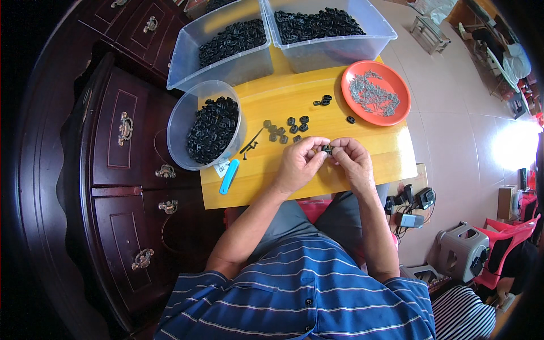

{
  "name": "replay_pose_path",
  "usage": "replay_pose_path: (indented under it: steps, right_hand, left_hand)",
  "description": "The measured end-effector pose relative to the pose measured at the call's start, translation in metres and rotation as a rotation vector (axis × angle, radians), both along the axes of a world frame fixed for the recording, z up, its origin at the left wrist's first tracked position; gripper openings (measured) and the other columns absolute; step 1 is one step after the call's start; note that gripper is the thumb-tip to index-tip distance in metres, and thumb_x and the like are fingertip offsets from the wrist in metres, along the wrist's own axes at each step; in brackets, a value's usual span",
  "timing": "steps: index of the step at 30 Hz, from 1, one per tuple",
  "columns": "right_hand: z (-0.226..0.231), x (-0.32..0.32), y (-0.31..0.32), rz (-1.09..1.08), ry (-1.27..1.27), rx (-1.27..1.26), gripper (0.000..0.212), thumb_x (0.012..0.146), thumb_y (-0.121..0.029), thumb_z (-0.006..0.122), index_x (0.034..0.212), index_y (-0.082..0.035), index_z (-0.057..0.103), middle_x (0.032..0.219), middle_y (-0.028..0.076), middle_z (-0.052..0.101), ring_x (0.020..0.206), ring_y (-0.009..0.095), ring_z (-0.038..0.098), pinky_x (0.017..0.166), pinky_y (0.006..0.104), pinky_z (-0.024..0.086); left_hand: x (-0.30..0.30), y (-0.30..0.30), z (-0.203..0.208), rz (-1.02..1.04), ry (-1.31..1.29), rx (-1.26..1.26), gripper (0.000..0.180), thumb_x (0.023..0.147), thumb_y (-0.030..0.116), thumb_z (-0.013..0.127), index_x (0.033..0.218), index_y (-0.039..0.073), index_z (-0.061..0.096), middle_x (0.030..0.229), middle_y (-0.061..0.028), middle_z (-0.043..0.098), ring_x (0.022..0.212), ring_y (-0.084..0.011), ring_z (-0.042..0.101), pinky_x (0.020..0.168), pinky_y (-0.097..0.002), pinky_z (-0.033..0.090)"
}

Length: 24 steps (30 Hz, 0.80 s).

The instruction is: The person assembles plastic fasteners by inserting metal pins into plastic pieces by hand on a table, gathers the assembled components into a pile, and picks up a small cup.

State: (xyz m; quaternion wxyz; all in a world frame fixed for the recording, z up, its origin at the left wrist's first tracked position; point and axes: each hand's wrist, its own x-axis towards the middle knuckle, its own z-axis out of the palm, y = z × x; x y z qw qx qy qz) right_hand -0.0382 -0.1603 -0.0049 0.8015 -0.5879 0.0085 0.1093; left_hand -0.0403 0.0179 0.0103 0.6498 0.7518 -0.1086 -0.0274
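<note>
Small black part [326,149] pinched between both hands [300,162].

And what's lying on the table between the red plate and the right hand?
In the head view, one small black piece lies between the red plate and the right hand.

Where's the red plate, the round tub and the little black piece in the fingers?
Red plate [399,85]: head view, bare right side.
Round clear tub [178,130]: head view, left wall.
Little black piece [326,149]: head view, its visible middle.
</note>
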Motion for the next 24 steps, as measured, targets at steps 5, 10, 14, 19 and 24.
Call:
replay_pose_path:
  steps: [5, 10, 14, 19, 24]
  right_hand:
    - [-0.001, 0.0, 0.0, -0.005, -0.001, 0.003, 0.013, 0.101, -0.009, 0.062, 0.11, 0.001, 0.065, 0.092, -0.001, 0.066, 0.079, 0.006, 0.06, 0.074, 0.0222, 0.05]
    - [-0.005, 0.0, -0.001, -0.013, 0.009, 0.048, 0.013, 0.101, -0.009, 0.063, 0.111, 0.0, 0.065, 0.093, -0.001, 0.067, 0.081, 0.006, 0.06, 0.074, 0.0224, 0.05]
    - [-0.006, 0.001, -0.003, -0.019, 0.019, 0.067, 0.014, 0.1, -0.008, 0.064, 0.112, -0.001, 0.065, 0.094, 0.0, 0.068, 0.082, 0.007, 0.061, 0.076, 0.0232, 0.05]
    - [-0.006, 0.0, -0.003, -0.013, 0.024, 0.067, 0.014, 0.1, -0.008, 0.064, 0.112, 0.0, 0.065, 0.095, 0.001, 0.068, 0.084, 0.007, 0.062, 0.077, 0.0234, 0.051]
    - [-0.005, 0.0, -0.002, -0.007, 0.027, 0.046, 0.014, 0.101, -0.009, 0.063, 0.112, 0.0, 0.065, 0.095, 0.001, 0.068, 0.085, 0.007, 0.062, 0.077, 0.0237, 0.051]
  left_hand:
    - [0.0, 0.001, -0.002, 0.001, -0.028, 0.039, 0.028, 0.094, -0.004, 0.066, 0.122, -0.001, 0.066, 0.094, 0.0021, 0.064, 0.074, -0.0007, 0.057, 0.068, -0.018, 0.049]
    - [-0.001, 0.002, -0.01, 0.01, 0.081, -0.09, 0.028, 0.096, -0.001, 0.065, 0.124, 0.001, 0.065, 0.096, 0.0031, 0.064, 0.077, -0.0005, 0.058, 0.069, -0.0185, 0.051]
    - [-0.002, 0.001, -0.01, 0.049, 0.155, -0.195, 0.028, 0.095, -0.004, 0.064, 0.123, -0.001, 0.065, 0.094, 0.0017, 0.064, 0.072, -0.0017, 0.057, 0.065, -0.0183, 0.049]
    - [-0.001, 0.004, -0.008, 0.004, 0.151, -0.184, 0.027, 0.098, 0.002, 0.064, 0.125, 0.001, 0.065, 0.096, 0.0037, 0.063, 0.079, 0.0, 0.059, 0.07, -0.0188, 0.052]
    - [-0.002, 0.002, -0.006, 0.027, 0.126, -0.179, 0.027, 0.095, -0.004, 0.065, 0.122, -0.001, 0.065, 0.091, 0.0031, 0.063, 0.073, -0.0005, 0.057, 0.065, -0.0174, 0.048]
